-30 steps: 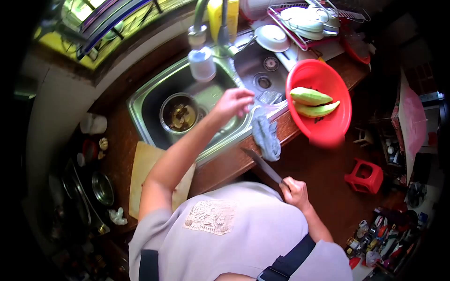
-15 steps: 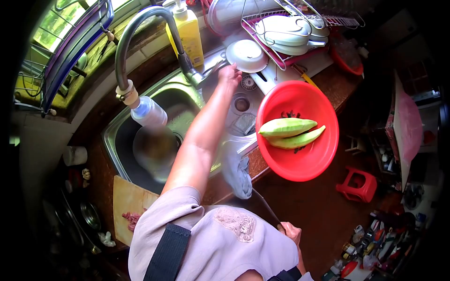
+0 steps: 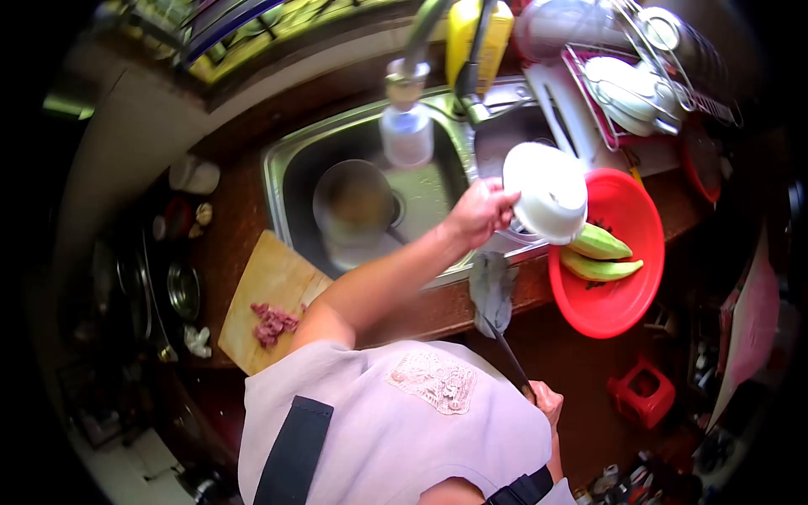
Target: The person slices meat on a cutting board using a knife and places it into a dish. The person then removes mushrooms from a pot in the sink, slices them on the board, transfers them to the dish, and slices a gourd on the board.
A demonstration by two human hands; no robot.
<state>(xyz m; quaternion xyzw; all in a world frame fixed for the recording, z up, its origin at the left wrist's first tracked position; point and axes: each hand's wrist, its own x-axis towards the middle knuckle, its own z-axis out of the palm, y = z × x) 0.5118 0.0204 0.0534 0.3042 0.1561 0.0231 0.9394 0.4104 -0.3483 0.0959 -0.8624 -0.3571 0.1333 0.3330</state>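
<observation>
Shirt [image 3: 370, 433]: pale pinkish grey, plain
Left sleeve [image 3: 296, 364]: short, loose
Patch [image 3: 433, 383]: lacy, pale pink, squarish
Straps [image 3: 293, 450]: black, flat, wide
Buckle [image 3: 518, 491]: black, right strap

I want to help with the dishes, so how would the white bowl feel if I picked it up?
The white bowl is probably stiff: it shows no sag with the left grip holding just one side. It seems fairly light, since one outstretched arm holds it up. Its shiny surface could be slippery.
</observation>
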